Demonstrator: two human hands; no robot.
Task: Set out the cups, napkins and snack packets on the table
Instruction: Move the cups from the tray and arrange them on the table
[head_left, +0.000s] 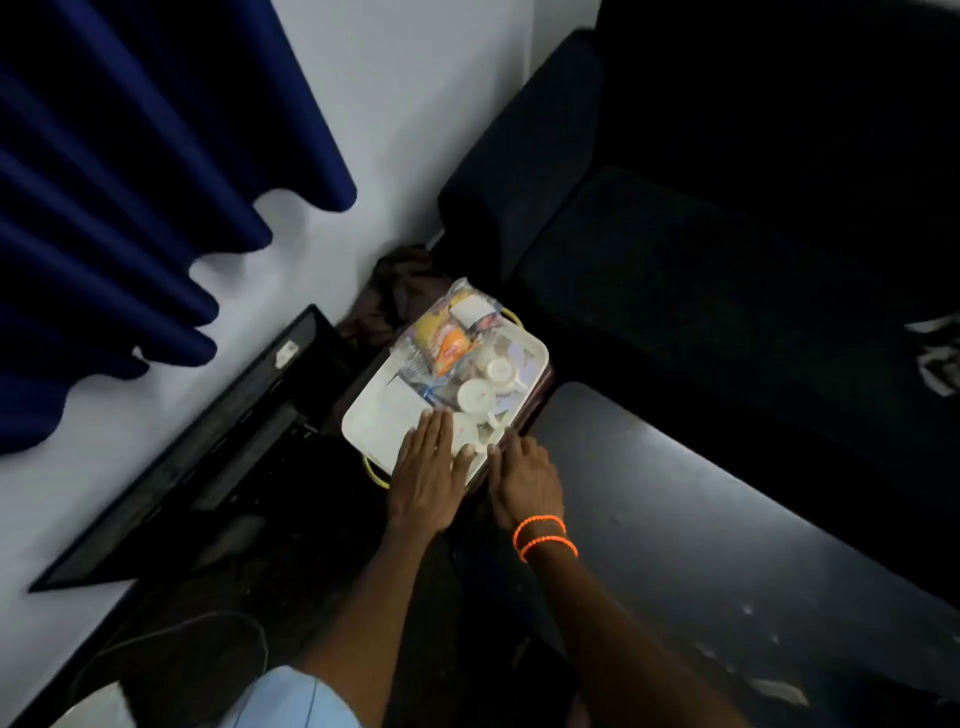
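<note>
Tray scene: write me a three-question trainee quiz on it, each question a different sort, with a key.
1. True or false: the cups are already set out on the dark table.
2. Multiple choice: the snack packets lie (A) on the sofa, (B) at the far end of the white tray, (C) on the floor.
3. Fill in: the orange beaded bands are on the ___ wrist.

Key
1. False: they stand on the tray.
2. B.
3. Right. The right hand and left hand both lie flat and open at the tray's near end, holding nothing.
</note>
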